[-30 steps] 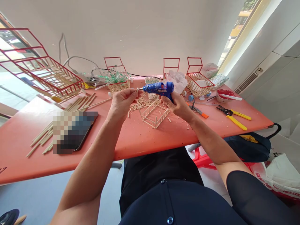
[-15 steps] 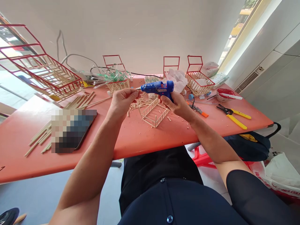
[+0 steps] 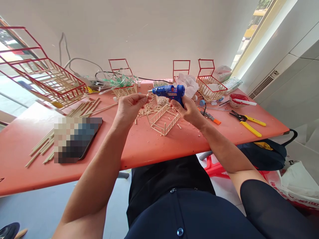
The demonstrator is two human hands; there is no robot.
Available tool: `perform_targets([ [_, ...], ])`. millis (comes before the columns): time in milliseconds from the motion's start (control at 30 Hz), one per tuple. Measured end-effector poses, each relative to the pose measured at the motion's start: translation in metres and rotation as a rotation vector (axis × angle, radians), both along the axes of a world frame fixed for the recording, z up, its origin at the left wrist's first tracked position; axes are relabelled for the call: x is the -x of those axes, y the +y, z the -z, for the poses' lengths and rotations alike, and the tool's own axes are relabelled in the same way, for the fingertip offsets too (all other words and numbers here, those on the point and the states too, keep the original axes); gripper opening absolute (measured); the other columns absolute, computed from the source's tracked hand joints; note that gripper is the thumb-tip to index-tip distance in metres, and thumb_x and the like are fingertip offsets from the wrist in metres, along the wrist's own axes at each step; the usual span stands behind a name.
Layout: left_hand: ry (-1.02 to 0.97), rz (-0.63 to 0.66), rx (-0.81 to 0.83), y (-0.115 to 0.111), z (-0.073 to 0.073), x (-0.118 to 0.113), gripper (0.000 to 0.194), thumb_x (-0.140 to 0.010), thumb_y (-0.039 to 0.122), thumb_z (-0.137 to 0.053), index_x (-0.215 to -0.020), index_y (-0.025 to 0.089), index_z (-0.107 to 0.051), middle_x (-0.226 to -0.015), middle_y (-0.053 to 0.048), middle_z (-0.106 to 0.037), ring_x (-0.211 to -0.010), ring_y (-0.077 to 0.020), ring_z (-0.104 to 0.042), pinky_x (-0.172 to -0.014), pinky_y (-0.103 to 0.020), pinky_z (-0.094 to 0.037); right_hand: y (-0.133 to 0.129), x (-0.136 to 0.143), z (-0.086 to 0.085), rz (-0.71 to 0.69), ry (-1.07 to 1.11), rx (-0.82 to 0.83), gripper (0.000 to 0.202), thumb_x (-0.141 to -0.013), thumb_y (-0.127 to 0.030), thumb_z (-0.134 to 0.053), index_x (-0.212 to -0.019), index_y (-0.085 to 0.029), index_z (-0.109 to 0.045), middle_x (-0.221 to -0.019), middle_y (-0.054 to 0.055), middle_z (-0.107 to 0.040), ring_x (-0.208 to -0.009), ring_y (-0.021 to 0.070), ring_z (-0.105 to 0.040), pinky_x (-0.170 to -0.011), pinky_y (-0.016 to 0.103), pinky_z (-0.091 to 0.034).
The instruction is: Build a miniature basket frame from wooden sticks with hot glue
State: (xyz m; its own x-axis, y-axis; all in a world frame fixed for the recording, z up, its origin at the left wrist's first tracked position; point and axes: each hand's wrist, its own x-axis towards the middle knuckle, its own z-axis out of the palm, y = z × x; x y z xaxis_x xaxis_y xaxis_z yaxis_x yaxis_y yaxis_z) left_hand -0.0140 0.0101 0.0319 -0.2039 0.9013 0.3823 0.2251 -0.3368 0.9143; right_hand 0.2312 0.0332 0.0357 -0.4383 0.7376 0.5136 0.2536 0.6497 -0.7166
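Note:
My right hand (image 3: 183,108) is wrapped round the handle of a blue glue gun (image 3: 165,90), held level above the table with its nozzle pointing left. The fingers of my left hand (image 3: 133,104) are pinched together just below and left of the nozzle tip. A small pale bit shows at those fingertips, too small to name. Below and between the hands, a small open frame of thin wooden sticks (image 3: 164,124) stands on the table. Short cut wooden pieces (image 3: 149,109) lie in a heap behind it, partly hidden by the left hand.
On the orange table (image 3: 149,149) lie long wooden sticks (image 3: 45,146), a phone (image 3: 92,136), yellow-handled pliers (image 3: 251,126) and an orange cutter (image 3: 211,118). Red-trimmed stick baskets (image 3: 211,86) stand along the back, a larger one (image 3: 54,79) at left. A red bowl (image 3: 238,101) sits at right.
The glue gun's nozzle has drawn slightly right and up, away from my left fingertips, where it was close against them. The stick frame has stayed in place.

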Motion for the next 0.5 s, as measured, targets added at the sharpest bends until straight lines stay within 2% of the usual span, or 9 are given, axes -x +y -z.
perform_targets([
  [133,0.024,0.007,-0.01,0.002,0.004,0.0,0.011,-0.078,0.03,-0.08,-0.081,0.022,-0.085,-0.083,-0.006,-0.08,-0.076,-0.0173,-0.069,-0.068,-0.027,-0.053,-0.002,0.003,-0.001,-0.149,0.106,0.11,0.06,-0.097,-0.081,-0.058,-0.103,-0.021,-0.062,-0.085,0.003,-0.062,-0.067,0.0129,-0.051,-0.057,0.026,-0.042],
  [267,-0.01,-0.064,0.023,0.007,0.007,0.007,0.013,-0.075,0.032,-0.082,-0.081,0.021,-0.085,-0.08,-0.005,-0.079,-0.072,-0.016,-0.065,-0.064,-0.026,-0.05,-0.008,0.004,-0.008,-0.315,0.16,0.191,0.057,-0.098,-0.077,-0.062,-0.101,-0.02,-0.06,-0.087,0.001,-0.062,-0.065,0.0095,-0.05,-0.053,0.023,-0.041],
  [400,-0.112,-0.078,0.041,0.01,0.006,0.015,0.023,-0.073,0.04,-0.085,-0.081,0.019,-0.081,-0.079,-0.006,-0.077,-0.072,-0.0153,-0.066,-0.063,-0.025,-0.05,-0.011,0.002,-0.012,-0.319,0.158,0.216,0.055,-0.099,-0.076,-0.061,-0.096,-0.021,-0.058,-0.087,0.001,-0.062,-0.063,0.0087,-0.049,-0.051,0.023,-0.039],
  [500,-0.174,-0.057,0.053,0.01,0.005,0.015,0.028,-0.072,0.044,-0.087,-0.081,0.019,-0.078,-0.079,-0.006,-0.075,-0.07,-0.0141,-0.067,-0.064,-0.025,-0.05,-0.009,0.002,-0.009,-0.259,0.116,0.215,0.058,-0.098,-0.078,-0.062,-0.094,-0.02,-0.058,-0.08,0.0,-0.059,-0.061,0.0087,-0.048,-0.052,0.023,-0.038],
])
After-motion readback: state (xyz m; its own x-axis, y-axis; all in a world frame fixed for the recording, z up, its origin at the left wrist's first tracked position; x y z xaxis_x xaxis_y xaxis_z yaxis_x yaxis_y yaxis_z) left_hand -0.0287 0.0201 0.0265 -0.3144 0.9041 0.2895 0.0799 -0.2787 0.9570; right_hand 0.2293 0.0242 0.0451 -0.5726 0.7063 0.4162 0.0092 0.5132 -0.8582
